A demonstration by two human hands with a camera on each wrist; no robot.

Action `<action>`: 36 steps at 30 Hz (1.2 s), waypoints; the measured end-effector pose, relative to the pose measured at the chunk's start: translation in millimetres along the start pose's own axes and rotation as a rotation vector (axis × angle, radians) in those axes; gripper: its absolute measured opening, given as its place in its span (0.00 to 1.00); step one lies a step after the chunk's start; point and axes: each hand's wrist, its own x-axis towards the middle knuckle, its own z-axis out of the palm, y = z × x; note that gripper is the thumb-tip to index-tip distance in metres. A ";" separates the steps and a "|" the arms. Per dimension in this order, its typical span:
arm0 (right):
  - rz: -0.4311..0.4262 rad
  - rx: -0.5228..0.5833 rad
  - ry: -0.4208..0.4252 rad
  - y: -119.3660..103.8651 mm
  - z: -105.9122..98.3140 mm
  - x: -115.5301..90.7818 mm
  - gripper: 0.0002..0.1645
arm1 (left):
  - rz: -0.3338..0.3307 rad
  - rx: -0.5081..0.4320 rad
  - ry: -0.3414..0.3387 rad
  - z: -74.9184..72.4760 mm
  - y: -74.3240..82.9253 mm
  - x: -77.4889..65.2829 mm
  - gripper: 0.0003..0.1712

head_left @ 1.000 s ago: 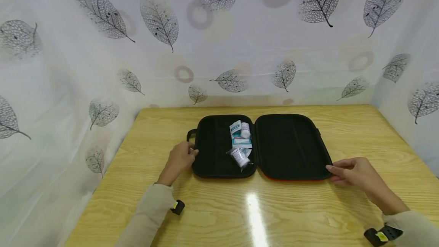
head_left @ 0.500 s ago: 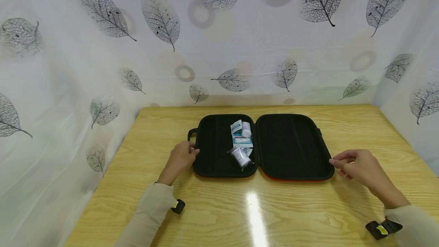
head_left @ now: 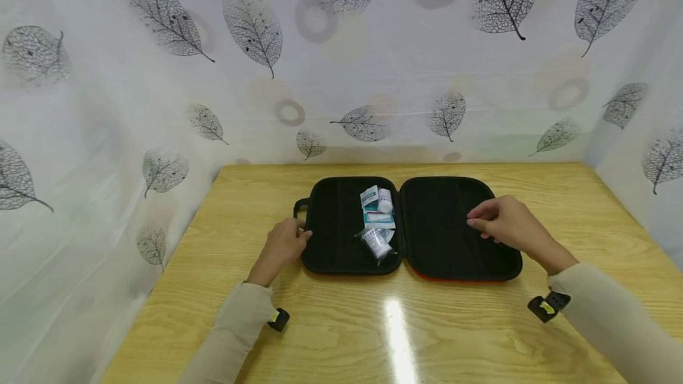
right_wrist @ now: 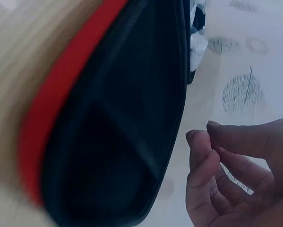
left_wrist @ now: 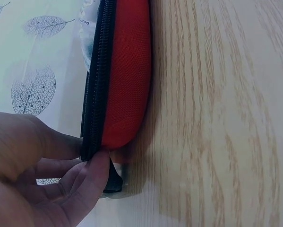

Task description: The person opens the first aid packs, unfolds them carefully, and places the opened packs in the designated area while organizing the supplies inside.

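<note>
A zippered case [head_left: 448,248], red outside and black inside, lies unfolded flat on the table. My left hand [head_left: 284,243] pinches the near left corner of its left half; in the left wrist view the thumb and fingers are on the zipper edge [left_wrist: 98,94]. Over the right half hovers my right hand [head_left: 504,227], fingers loosely bent and thumb near the index fingertip, with nothing between them. Inside the left half, beside the hinge, are a small white bottle [head_left: 385,201], white-and-teal packets [head_left: 379,220] and a white roll in clear plastic [head_left: 377,243].
The case's black carry handle [head_left: 300,205] sticks out at its left side. Light wood table [head_left: 331,336] surrounds the case. A white leaf-patterned sheet [head_left: 341,64] hangs behind and at both sides.
My right hand has left the right half's near right corner and moved left and inward over that half. The left hand stays at its corner.
</note>
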 end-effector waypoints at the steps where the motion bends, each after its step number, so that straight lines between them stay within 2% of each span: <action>1: -0.016 0.002 -0.010 -4.6 2.0 4.9 0.14 | -0.001 0.002 -0.002 0.3 0.0 0.2 0.08; 8: -0.086 0.047 -0.069 -32.0 22.3 34.7 0.12 | -0.006 -0.015 -0.005 -0.4 0.9 -0.9 0.08; 18: -0.179 0.129 -0.162 -53.3 58.5 69.2 0.11 | -0.009 0.002 -0.003 -0.4 1.0 -0.4 0.15; 30: -0.301 0.135 -0.173 -69.1 89.5 89.1 0.10 | 0.013 -0.006 0.005 -0.1 1.4 -0.8 0.08; 36: -0.323 0.140 -0.185 -74.2 96.6 90.1 0.11 | -0.014 -0.015 -0.005 -0.5 2.6 -0.8 0.10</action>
